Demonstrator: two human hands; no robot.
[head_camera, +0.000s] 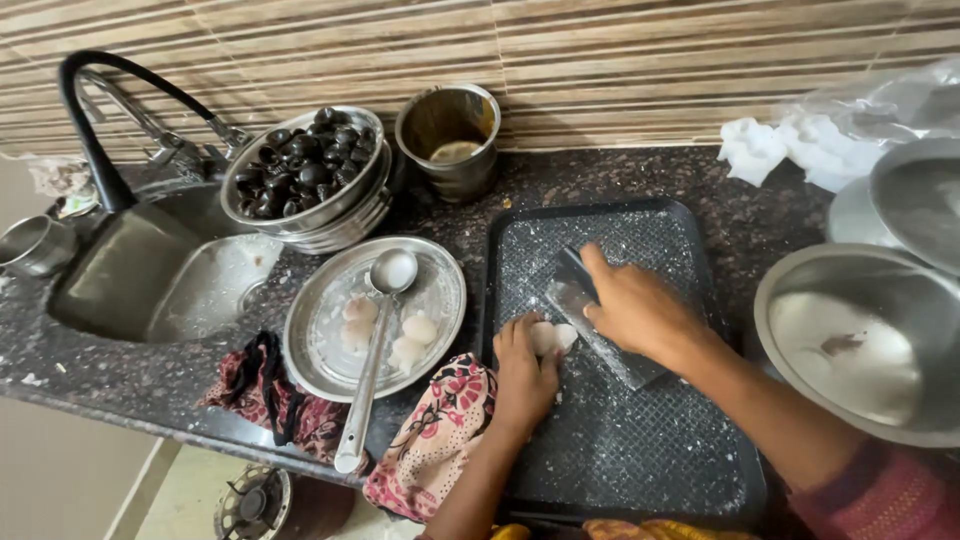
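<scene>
A black textured tray (640, 440) lies on the dark granite counter. My left hand (522, 375) presses a pale translucent peeled fruit (552, 337) down on the tray. My right hand (635, 310) grips a flat metal blade (600, 340) laid across the tray, its edge right beside the fruit. Left of the tray sits a round steel plate (440, 290) bearing several pale peeled fruits (415, 330) and a long steel ladle (365, 385).
A steel bowl of dark round fruits (305, 165) sits on stacked plates by the sink (150, 280) and black tap (85, 110). A steel cup (450, 135) stands behind. Patterned cloths (435, 440) hang off the counter edge. Large steel bowls (860, 340) stand at right.
</scene>
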